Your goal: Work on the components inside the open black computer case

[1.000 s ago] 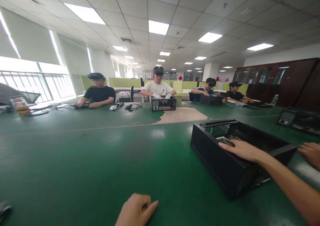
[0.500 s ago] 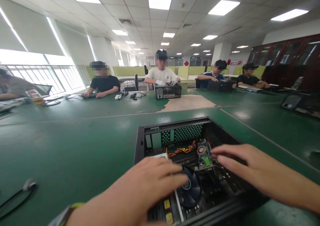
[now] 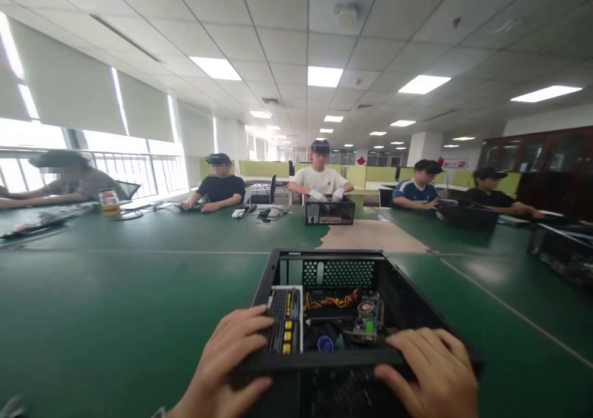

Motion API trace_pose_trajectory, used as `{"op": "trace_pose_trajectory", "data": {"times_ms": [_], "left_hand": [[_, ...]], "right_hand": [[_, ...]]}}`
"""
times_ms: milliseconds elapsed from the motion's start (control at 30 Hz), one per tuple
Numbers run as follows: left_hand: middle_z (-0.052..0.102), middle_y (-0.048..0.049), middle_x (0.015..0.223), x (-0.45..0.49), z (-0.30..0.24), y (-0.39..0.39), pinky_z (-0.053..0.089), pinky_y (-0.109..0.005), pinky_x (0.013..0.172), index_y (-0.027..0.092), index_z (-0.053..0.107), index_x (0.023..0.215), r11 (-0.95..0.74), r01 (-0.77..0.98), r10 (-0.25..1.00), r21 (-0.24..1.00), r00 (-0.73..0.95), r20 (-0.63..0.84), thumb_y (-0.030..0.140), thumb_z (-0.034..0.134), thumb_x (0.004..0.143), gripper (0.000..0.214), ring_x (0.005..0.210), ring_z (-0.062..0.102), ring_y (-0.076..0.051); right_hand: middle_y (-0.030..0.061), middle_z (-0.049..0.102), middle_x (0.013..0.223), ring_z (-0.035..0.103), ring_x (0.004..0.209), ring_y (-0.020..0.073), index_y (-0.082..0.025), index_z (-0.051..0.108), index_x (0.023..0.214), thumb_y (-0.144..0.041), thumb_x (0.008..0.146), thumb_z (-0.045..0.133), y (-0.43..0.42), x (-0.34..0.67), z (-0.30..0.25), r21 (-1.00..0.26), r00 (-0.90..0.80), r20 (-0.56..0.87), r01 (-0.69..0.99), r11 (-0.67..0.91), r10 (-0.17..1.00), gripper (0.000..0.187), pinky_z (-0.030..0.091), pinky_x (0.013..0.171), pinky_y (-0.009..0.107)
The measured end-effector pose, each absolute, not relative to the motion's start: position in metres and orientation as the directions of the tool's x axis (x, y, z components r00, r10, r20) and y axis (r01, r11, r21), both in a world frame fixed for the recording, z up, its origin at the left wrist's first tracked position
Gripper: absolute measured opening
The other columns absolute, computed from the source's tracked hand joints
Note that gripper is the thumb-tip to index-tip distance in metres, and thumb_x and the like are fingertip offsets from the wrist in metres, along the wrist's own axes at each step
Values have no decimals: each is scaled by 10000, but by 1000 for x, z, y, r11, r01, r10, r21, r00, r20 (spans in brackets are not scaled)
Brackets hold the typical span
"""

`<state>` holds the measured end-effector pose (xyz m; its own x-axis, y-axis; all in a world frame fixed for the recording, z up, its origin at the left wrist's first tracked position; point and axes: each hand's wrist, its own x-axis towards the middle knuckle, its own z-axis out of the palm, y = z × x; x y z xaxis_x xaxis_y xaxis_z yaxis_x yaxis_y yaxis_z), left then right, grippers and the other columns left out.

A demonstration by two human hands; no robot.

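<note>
A black computer case [image 3: 343, 361] lies on the table in front of me with its top side uncovered. My left hand [image 3: 234, 359] grips the near left corner, fingers over the rim and thumb on the near face. At the near right corner my right hand [image 3: 428, 365] holds the rim the same way. Inside, a panel with yellow labels [image 3: 286, 319] runs along the left. Red, yellow and black cables [image 3: 331, 300] lie at the back. A circuit board with a small fan [image 3: 368, 313] stands to the right, and a larger dark fan [image 3: 325, 344] is partly hidden by the near rim.
The green table [image 3: 139, 307] has a torn pale patch [image 3: 370, 236] beyond the case. Across it, a gloved person works at another computer case [image 3: 330, 211]. Other people sit along the far side. Cables [image 3: 269, 213] and a jar [image 3: 110, 203] lie and stand there.
Both hands have come out from over the inside of the case to its near rim and now grip it. The case sits squarer to me, its near face showing. My view has tilted up.
</note>
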<state>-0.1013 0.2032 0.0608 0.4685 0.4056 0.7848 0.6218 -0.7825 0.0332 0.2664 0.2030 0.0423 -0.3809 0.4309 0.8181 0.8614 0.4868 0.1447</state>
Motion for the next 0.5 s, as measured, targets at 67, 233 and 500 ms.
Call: {"op": "trace_pose_trajectory", "data": {"times_ms": [67,233,500], "left_hand": [[602,-105,1257,-100,72,266,396,-460,1029,223,582,1105,-634,760,572,142,338,747,380,680,766,386,1250,484,-294],[353,-232,1456,-22,69,342,393,-522,993,106,423,1368,-147,856,853,496,-144,502,457,654,769,731,1313,376,-384],[677,-36,927,30,-36,215,468,-358,806,263,704,891,-275,773,912,572,399,-100,404,611,778,204,886,606,-241]], "right_hand": [[-28,702,942,605,924,197,-267,661,936,-524,824,610,270,236,59,-17,-242,737,927,375,630,285,287,967,400],[247,440,1382,366,1288,401,-45,466,1302,-432,893,492,367,152,100,-269,142,592,963,28,793,564,242,1038,640],[5,705,875,675,804,194,-312,676,901,-450,863,475,186,183,14,-403,-186,600,770,495,778,247,582,636,306]]}}
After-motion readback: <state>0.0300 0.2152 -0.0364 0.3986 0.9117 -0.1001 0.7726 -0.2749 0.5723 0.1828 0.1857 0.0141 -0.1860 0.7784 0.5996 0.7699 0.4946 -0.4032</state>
